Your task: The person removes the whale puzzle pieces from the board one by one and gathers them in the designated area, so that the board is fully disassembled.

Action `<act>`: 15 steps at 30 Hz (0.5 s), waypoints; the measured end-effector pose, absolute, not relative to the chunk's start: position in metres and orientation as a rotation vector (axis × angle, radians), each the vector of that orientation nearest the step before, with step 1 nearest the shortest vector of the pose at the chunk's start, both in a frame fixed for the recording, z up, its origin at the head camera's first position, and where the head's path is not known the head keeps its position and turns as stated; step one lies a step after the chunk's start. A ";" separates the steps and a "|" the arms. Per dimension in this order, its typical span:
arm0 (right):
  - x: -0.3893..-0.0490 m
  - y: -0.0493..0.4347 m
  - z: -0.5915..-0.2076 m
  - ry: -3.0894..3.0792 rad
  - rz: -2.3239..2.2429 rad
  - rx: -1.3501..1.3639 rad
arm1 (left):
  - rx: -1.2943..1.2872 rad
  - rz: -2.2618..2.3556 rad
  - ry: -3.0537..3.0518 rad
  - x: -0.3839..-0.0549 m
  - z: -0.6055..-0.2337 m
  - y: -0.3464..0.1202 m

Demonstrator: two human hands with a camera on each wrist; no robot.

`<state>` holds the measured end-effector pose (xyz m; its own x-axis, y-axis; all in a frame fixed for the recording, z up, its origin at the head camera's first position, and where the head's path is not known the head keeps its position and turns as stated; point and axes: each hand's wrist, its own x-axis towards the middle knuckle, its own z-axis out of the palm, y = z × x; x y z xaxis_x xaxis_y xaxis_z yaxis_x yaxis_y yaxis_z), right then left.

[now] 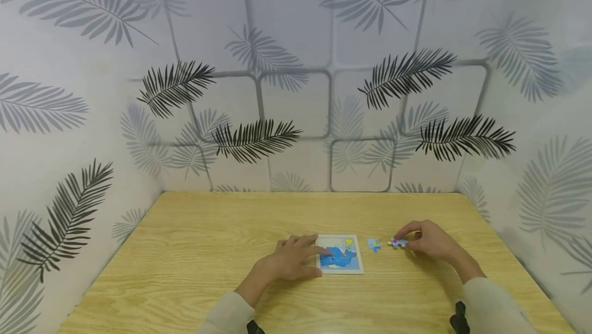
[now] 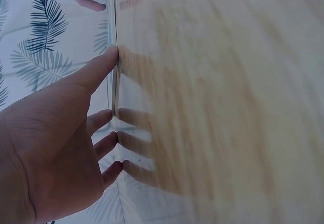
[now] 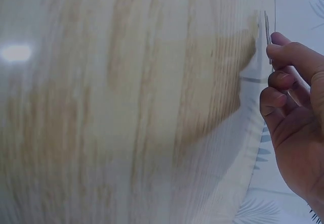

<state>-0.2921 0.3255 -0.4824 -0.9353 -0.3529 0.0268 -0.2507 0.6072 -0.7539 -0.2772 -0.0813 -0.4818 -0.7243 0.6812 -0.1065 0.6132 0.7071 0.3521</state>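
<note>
My left hand (image 1: pixel 292 258) lies with fingers spread over the left side of a white-framed jigsaw puzzle (image 1: pixel 359 263). Its index finger rests on the blue whale picture (image 1: pixel 343 258), and the thumb is at the frame's near left corner. Seen edge-on in the left wrist view, the puzzle board (image 2: pixel 115 85) has the thumb (image 2: pixel 107 62) against its side. To the right, my right hand (image 1: pixel 432 240) pinches a jigsaw piece (image 1: pixel 399 243) with a pink spot between thumb and fingertips. In the right wrist view that piece (image 3: pixel 268 34) shows as a thin edge.
Another loose jigsaw piece (image 1: pixel 373 244), light blue with some yellow, lies between the frame and the right hand. All of this is on a wood-grain table (image 1: pixel 208 231). Leaf-patterned walls (image 1: pixel 296 159) stand along the table's back and sides.
</note>
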 end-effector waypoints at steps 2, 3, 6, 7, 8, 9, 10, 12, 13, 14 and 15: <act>-0.292 0.324 -0.485 2.704 -1.226 -0.533 | 1.045 0.434 2.684 -0.277 -0.484 -0.082; -0.293 0.324 -0.487 2.714 -1.209 -0.543 | 1.054 0.435 2.682 -0.277 -0.485 -0.082; -0.295 0.322 -0.490 2.767 -1.144 -0.570 | 1.072 0.425 2.685 -0.276 -0.484 -0.082; -0.295 0.322 -0.490 2.780 -1.130 -0.580 | 1.074 0.419 2.691 -0.276 -0.483 -0.082; -0.295 0.321 -0.490 2.792 -1.118 -0.590 | 1.074 0.420 2.694 -0.275 -0.482 -0.082; -0.296 0.321 -0.489 2.799 -1.110 -0.597 | 1.072 0.417 2.698 -0.275 -0.481 -0.082; -0.296 0.321 -0.489 2.800 -1.108 -0.605 | 1.066 0.415 2.699 -0.275 -0.480 -0.082; -0.296 0.321 -0.489 2.789 -1.117 -0.614 | 1.058 0.408 2.700 -0.276 -0.480 -0.082; -0.295 0.320 -0.488 2.786 -1.118 -0.610 | 1.056 0.409 2.699 -0.276 -0.480 -0.082; -0.295 0.321 -0.488 2.781 -1.124 -0.603 | 1.054 0.411 2.695 -0.276 -0.480 -0.082; -0.294 0.321 -0.489 2.780 -1.126 -0.603 | 1.052 0.409 2.694 -0.276 -0.480 -0.081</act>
<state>-0.2938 0.3209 -0.4888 -0.9191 -0.3876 0.0706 -0.3274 0.6519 -0.6840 -0.2760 -0.0813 -0.4800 -0.7193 0.6871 -0.1026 0.6257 0.7049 0.3342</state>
